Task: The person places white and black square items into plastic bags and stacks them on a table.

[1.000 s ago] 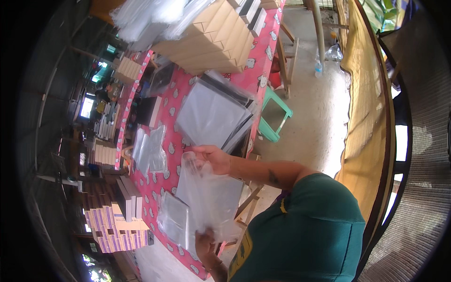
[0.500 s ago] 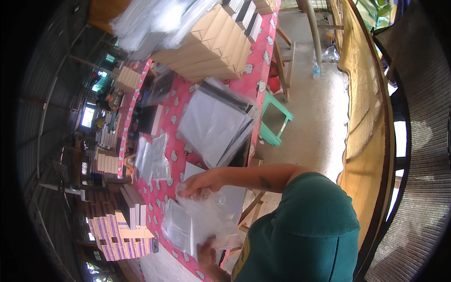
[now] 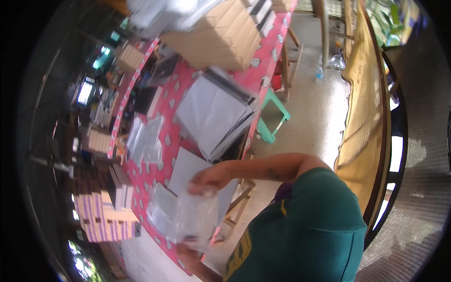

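A clear plastic bag (image 3: 197,214) is stretched between my two hands above the pink patterned table. My right hand (image 3: 206,181) is closed on its upper edge. At the lower end my left hand (image 3: 190,256) grips the bag, though motion blurs its fingers. Beneath and beside it lie more clear plastic bags (image 3: 161,211). A pale flat board (image 3: 185,167) lies on the table, partly covered by my right hand and the bag. Farther up the table is a stack of plastic-wrapped flat boards (image 3: 211,115), white and black.
Brown cartons (image 3: 216,37) topped with plastic stand at the far end of the pink table (image 3: 171,136). Loose clear bags (image 3: 145,141) lie left of the wrapped stack. Purple-striped boxes (image 3: 105,216) are piled at lower left. A green stool (image 3: 272,117) stands right of the table.
The crumpled bag has been spread out flatter between my hands. Both hands have shifted, the left one down and leftward, and the pale board shows more. The whole view has tilted slightly.
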`<action>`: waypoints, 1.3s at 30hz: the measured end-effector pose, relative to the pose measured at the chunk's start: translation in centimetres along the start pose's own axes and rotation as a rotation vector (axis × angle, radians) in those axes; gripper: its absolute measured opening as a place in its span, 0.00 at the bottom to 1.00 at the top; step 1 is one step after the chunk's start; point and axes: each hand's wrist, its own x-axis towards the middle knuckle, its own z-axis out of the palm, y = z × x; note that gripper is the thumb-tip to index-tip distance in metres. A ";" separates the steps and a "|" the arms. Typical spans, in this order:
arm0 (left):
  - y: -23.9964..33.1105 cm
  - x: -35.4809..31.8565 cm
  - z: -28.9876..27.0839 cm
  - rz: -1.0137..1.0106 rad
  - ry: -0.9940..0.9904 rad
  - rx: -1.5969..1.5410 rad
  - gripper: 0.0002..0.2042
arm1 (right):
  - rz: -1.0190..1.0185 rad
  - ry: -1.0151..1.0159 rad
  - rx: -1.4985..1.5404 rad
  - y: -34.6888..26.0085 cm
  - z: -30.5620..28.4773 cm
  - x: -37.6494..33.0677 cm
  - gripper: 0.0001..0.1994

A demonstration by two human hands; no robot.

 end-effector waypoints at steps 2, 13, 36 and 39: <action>1.7 -1.9 2.7 -0.093 0.036 -0.092 0.14 | 0.296 -0.150 -0.214 2.1 -1.4 -1.6 0.08; -0.2 -4.2 1.3 -0.330 -0.165 -0.661 0.19 | 0.501 0.141 -0.543 0.2 -2.3 -7.5 0.10; -11.4 -8.4 4.7 -0.116 0.194 -0.050 0.07 | -0.026 1.076 -0.738 8.6 -2.9 -8.1 0.13; -7.4 -7.3 3.6 -0.213 0.043 -0.414 0.07 | 0.142 0.826 -0.658 3.2 -0.9 -7.9 0.09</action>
